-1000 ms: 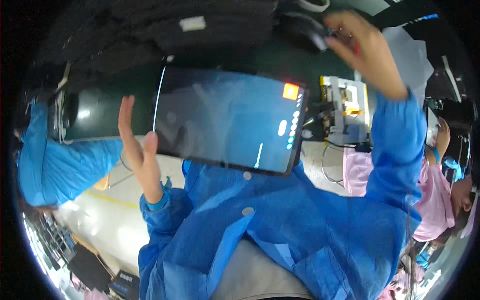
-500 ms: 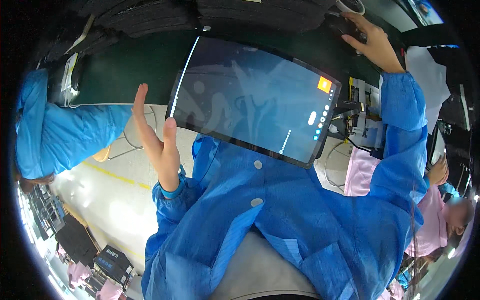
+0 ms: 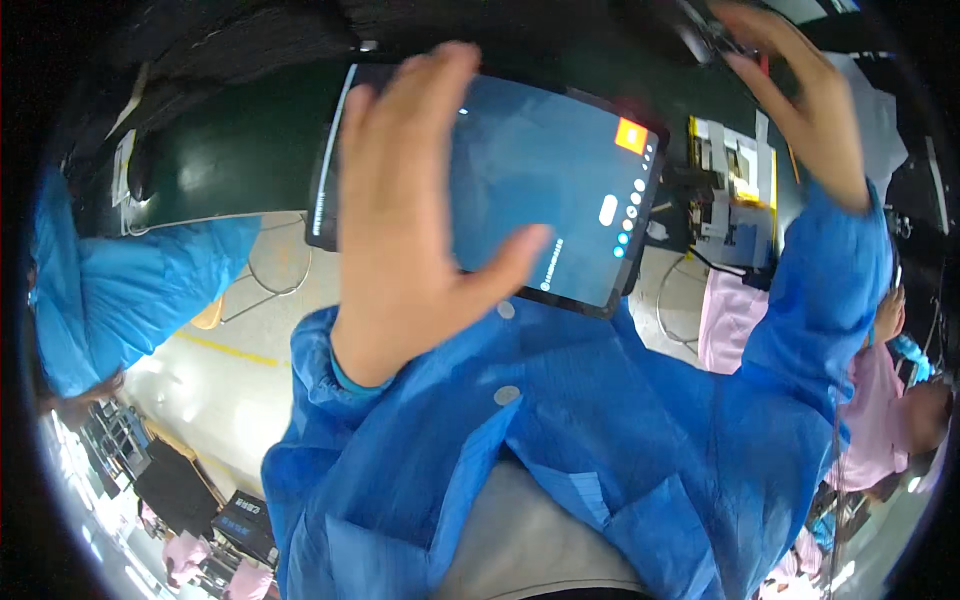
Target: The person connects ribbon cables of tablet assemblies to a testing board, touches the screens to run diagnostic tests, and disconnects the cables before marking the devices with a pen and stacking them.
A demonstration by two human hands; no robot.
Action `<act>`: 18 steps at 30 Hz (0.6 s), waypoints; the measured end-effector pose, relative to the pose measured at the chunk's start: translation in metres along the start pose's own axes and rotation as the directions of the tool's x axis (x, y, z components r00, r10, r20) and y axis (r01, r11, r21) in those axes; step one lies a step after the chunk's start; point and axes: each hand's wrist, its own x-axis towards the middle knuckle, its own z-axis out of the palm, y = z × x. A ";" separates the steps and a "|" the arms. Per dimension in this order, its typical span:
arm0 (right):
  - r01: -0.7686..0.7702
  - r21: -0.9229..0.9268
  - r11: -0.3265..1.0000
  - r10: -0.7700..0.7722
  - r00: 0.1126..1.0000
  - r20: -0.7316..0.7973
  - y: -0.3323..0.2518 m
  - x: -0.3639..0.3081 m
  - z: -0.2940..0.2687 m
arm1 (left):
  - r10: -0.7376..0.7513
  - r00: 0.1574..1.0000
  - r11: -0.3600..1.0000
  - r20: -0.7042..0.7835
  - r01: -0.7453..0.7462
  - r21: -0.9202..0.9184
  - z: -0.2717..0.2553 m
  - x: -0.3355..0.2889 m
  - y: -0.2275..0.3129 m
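A large dark-framed tablet with a lit bluish screen lies at a slant in front of me; an orange square and a row of small round icons show along its right side. My left hand is spread over the left part of the screen, fingers up and thumb out to the right, holding nothing. Whether it touches the glass I cannot tell. At the upper right my right hand is blurred, its thumb and fingers curled about a dark thing with silvery edges, too smeared to name.
Flat parts with yellow edges and a black cable lie right of the tablet on the dark green tabletop. At left is another person's blue sleeve. People in pink sit at right. A black box stands lower left.
My left hand has swung right and up, from beside the tablet to over its screen. My right hand has shifted right and up, the dark thing moving with it. The view has shifted slightly.
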 end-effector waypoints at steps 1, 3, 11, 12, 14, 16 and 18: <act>-0.169 -0.062 0.984 0.173 0.983 0.063 -0.025 -0.024 -0.015 | 0.019 0.998 0.999 0.055 -0.017 -0.048 0.011 0.009 0.012; 0.037 -0.022 0.999 -0.036 0.999 0.038 -0.067 -0.059 -0.022 | 0.061 0.979 0.993 0.197 -0.040 -0.111 0.030 0.024 0.032; -0.001 -0.128 0.992 0.006 0.999 0.042 -0.105 -0.107 0.052 | 0.068 0.931 0.997 0.358 -0.079 0.017 0.066 0.046 0.041; 0.022 -0.115 0.993 -0.017 0.999 0.037 -0.101 -0.106 0.055 | 0.063 0.928 0.997 0.367 -0.076 0.020 0.068 0.046 0.039; 0.103 -0.073 0.992 -0.097 0.993 0.073 -0.089 -0.103 0.057 | 0.052 0.926 0.996 0.374 -0.073 0.044 0.071 0.045 0.036; 0.123 -0.041 0.991 -0.120 0.989 0.086 -0.081 -0.102 0.055 | 0.051 0.921 0.995 0.386 -0.078 0.055 0.072 0.045 0.035; 0.110 0.040 0.993 -0.114 0.987 0.116 -0.078 -0.102 0.054 | 0.045 0.916 0.996 0.400 -0.074 0.057 0.073 0.045 0.035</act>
